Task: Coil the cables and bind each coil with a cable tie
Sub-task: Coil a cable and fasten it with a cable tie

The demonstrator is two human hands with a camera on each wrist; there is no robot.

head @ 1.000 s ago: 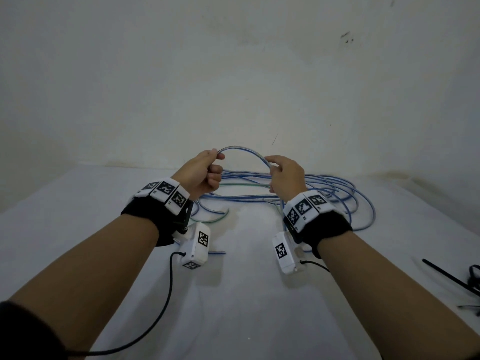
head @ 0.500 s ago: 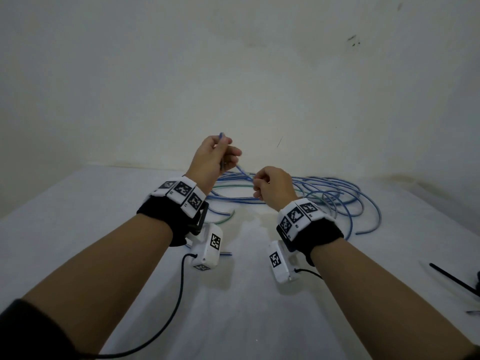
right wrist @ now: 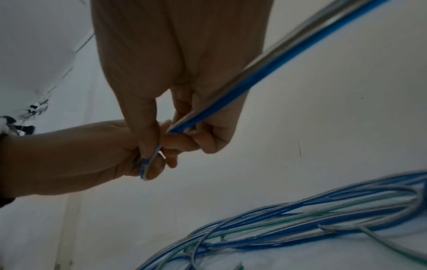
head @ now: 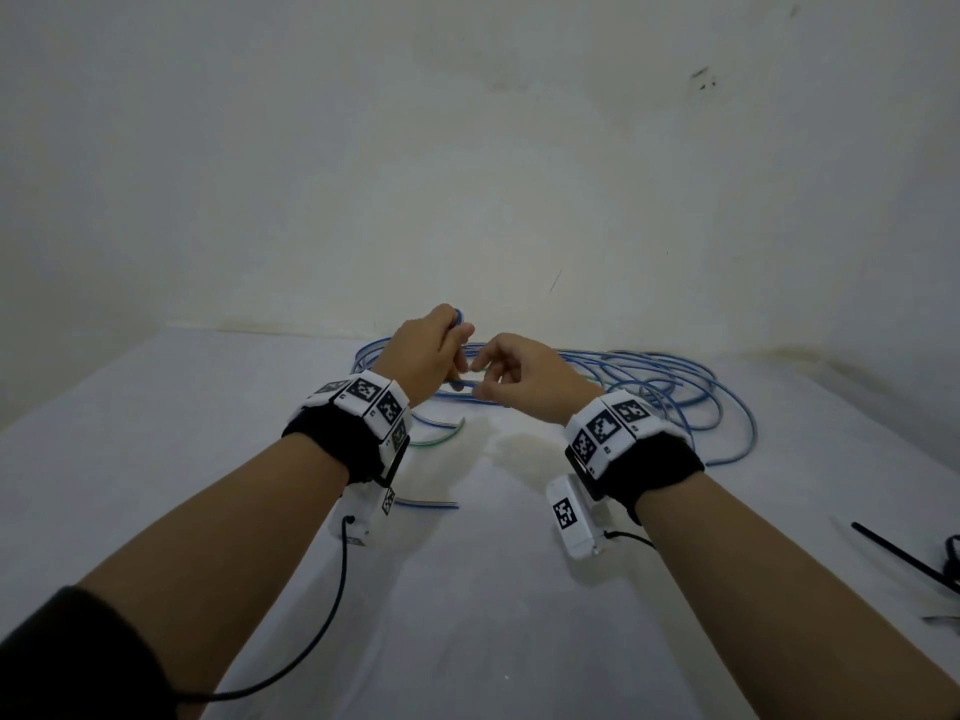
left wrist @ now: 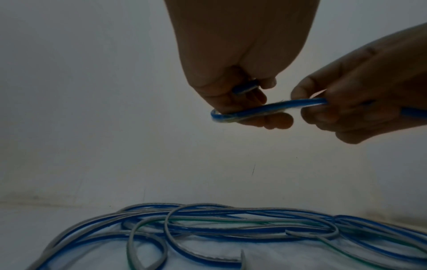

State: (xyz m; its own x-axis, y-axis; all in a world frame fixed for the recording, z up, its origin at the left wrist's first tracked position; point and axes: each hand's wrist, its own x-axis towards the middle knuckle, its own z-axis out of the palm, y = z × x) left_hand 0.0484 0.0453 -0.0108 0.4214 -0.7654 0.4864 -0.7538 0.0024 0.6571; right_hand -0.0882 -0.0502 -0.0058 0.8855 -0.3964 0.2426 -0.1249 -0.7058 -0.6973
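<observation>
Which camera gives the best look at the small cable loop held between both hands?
The left wrist view: the blue cable loop is unobstructed, bending from left hand to right hand. The right wrist view shows it edge-on behind the thumb; the head view mostly hides it.

A plain, bare indoor workspace: a white table point(head: 467, 615) pushed against a blank, scuffed off-white wall point(head: 467, 148), with loose blue cables point(head: 675, 387) heaped on it. Nothing marks it as home or workshop.
</observation>
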